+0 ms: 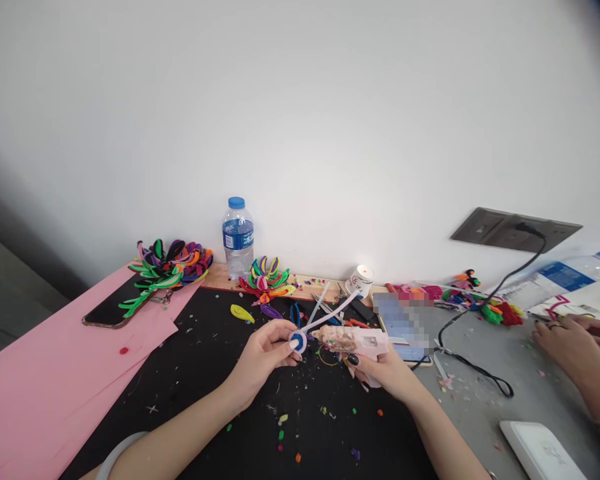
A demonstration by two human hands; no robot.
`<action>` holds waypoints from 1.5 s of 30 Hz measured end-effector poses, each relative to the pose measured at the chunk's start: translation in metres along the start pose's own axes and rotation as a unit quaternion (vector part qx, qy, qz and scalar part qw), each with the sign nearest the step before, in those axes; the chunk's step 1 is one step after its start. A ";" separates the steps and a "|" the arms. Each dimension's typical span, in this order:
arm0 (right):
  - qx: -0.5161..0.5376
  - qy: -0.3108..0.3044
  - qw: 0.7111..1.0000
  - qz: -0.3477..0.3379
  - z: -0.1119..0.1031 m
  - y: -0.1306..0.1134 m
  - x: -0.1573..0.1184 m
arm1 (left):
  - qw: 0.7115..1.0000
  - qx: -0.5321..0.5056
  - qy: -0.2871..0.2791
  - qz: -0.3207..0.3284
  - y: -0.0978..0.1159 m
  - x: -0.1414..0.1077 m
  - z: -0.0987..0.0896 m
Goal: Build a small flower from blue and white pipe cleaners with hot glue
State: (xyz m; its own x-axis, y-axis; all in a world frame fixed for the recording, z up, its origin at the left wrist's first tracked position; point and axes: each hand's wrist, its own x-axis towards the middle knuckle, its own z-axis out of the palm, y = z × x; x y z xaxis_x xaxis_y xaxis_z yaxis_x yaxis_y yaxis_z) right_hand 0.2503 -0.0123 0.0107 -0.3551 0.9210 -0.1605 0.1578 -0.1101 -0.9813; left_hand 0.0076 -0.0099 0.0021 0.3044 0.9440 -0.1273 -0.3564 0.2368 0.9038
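Note:
Between the thumb and fingers of my left hand (pixel 267 357) is a small coil of pipe cleaner (pixel 298 342), blue at the centre with a pale outer ring. A long pale tail runs from it up and to the right. My right hand (pixel 387 373) is wrapped round the handle of a pale pink hot glue gun (pixel 370 341). Its glue-crusted nozzle points left, close beside the coil; whether it touches I cannot tell. Behind the hands lie a yellow pipe cleaner loop (pixel 242 314) and a purple one (pixel 271 312).
A water bottle (pixel 238 240) stands by the wall, near bundled pipe cleaners (pixel 180 263) and a phone (pixel 111 308). Right of my hands are a tablet (pixel 403 323), a black cable (pixel 473 365) and a white box (pixel 540 447). Another person's hands (pixel 573 347) work at the far right.

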 end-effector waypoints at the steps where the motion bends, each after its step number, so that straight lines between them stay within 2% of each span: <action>1: -0.013 -0.001 1.000 0.002 0.000 0.000 0.000 | 1.000 0.001 -0.002 0.000 -0.001 0.000 0.000; 27: -0.053 -0.015 0.998 0.014 0.003 0.002 -0.001 | 1.000 0.019 -0.010 -0.006 -0.001 -0.001 0.002; 33: -0.056 -0.027 0.998 0.016 0.004 -0.006 -0.002 | 1.000 0.011 -0.008 -0.005 -0.001 -0.001 0.001; 39: -0.043 -0.004 0.999 0.017 0.004 -0.004 -0.002 | 1.000 0.002 -0.004 -0.002 0.000 -0.001 0.000; 45: -0.038 -0.008 0.999 0.014 0.004 -0.003 -0.002 | 1.000 -0.005 0.003 0.000 0.003 -0.001 0.001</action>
State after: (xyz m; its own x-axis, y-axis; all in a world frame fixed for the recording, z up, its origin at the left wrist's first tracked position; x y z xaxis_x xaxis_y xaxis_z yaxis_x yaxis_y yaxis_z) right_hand 0.2474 -0.0152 0.0134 -0.3652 0.9115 -0.1892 0.2363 -0.1059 -0.9659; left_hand 0.0072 -0.0106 0.0050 0.2997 0.9451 -0.1301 -0.3650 0.2396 0.8997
